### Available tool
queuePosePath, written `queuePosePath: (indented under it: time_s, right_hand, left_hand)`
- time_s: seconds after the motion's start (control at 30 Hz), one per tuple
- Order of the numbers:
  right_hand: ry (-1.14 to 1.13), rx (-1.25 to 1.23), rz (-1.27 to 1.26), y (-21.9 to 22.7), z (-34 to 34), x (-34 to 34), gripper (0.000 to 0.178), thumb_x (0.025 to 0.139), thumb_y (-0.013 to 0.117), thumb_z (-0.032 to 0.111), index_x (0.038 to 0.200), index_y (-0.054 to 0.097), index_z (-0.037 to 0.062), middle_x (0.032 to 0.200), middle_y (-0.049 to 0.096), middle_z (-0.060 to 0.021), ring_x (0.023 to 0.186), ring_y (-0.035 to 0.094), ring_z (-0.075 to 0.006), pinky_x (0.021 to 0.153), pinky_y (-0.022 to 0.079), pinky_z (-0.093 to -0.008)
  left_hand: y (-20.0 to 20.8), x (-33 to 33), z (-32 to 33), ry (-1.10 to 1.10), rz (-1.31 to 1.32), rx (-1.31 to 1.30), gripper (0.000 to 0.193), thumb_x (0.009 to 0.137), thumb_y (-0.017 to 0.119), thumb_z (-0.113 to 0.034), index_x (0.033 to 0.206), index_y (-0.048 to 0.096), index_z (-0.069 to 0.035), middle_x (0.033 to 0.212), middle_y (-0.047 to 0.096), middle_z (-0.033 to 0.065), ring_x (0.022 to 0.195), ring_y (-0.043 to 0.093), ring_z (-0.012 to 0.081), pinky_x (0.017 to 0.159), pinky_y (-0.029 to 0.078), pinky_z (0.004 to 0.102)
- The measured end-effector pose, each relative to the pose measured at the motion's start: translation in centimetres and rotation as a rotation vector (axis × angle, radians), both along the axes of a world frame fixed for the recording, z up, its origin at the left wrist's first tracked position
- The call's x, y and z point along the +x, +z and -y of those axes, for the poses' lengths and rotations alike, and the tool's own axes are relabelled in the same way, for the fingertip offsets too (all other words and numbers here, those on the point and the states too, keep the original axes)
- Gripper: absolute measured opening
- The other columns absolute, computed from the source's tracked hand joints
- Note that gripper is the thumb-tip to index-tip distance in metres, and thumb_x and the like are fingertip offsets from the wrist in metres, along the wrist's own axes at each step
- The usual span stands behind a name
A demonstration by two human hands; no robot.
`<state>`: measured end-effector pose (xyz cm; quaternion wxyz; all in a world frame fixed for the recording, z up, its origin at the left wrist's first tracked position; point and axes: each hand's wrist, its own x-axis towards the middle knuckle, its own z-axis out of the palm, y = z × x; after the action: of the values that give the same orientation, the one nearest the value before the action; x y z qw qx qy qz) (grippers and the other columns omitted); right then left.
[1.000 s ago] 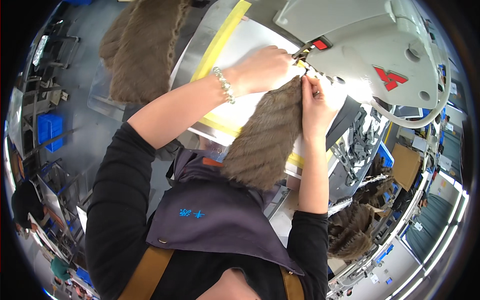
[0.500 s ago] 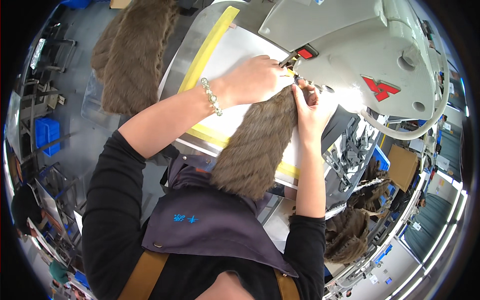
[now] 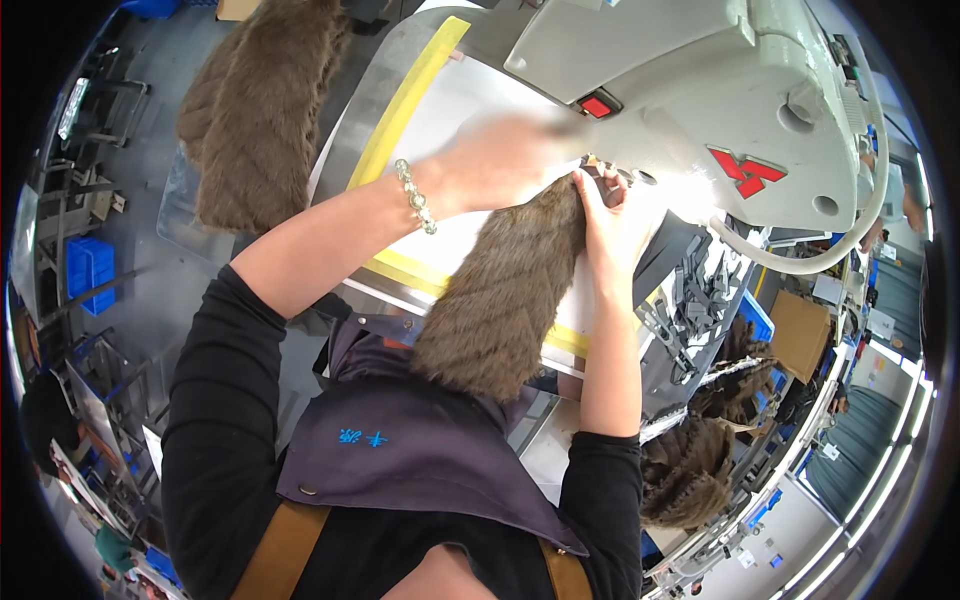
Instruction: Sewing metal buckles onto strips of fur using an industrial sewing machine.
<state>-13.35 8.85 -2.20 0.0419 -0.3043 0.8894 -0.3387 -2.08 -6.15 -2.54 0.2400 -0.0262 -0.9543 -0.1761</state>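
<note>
Left hand (image 3: 500, 160): blurry, lying flat on top of the long brown faux-fur strip (image 3: 505, 285), fingers too smeared to tell
Fur strip: runs from lap up onto the white, yellow-taped table (image 3: 400, 120), far end under the pale grey sewing machine (image 3: 690, 80)
Right hand (image 3: 603, 205): fingers curled, pinching the strip's far edge

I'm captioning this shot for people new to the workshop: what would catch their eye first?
First, the long strip of brown fur running down the middle of the white worktable, its far end pinched between the left hand and right hand under the big grey sewing machine. Next, a heap of brown fur at upper left, and more fur pieces piled at lower right.
</note>
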Motion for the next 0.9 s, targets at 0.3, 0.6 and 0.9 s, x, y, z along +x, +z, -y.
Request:
queuePosePath:
  time_s: [0.3,0.6,0.9]
  right_hand:
    - [0.103,-0.331,0.266,-1.0,-0.2,0.2,0.014,0.078,0.075,0.004,0.088,0.069,-0.0039,0.078,0.07,-0.0045,0.068,0.061,-0.0075,0.064,0.05,-0.0246]
    - [0.103,-0.201,-0.151,0.2,0.1,1.3,0.006,0.079,0.074,0.007,0.083,0.07,0.0044,0.074,0.066,-0.0068,0.059,0.061,-0.0174,0.058,0.049,-0.0294]
    - [0.221,-0.191,-0.436,0.8,-0.1,1.1,0.019,0.071,0.081,0.01,0.088,0.074,0.0104,0.054,0.046,0.0014,0.054,0.041,-0.0127,0.065,0.038,-0.0269]
  left_hand:
    - [-0.1,-0.4,-0.7,0.058,0.083,-0.045,0.025,0.081,0.056,-0.012,0.104,0.065,-0.01,0.089,0.064,0.0048,0.071,0.06,0.0215,0.072,0.046,0.0344]
    - [0.1,-0.6,-0.9,0.129,0.107,-0.097,0.019,0.082,0.056,-0.013,0.098,0.065,-0.008,0.079,0.064,0.0059,0.066,0.062,0.0227,0.066,0.048,0.0358]
    - [-0.3,-0.4,-0.5,0.092,0.115,-0.031,0.017,0.086,0.053,-0.013,0.098,0.064,-0.011,0.076,0.066,0.0076,0.077,0.066,0.0212,0.072,0.049,0.0344]
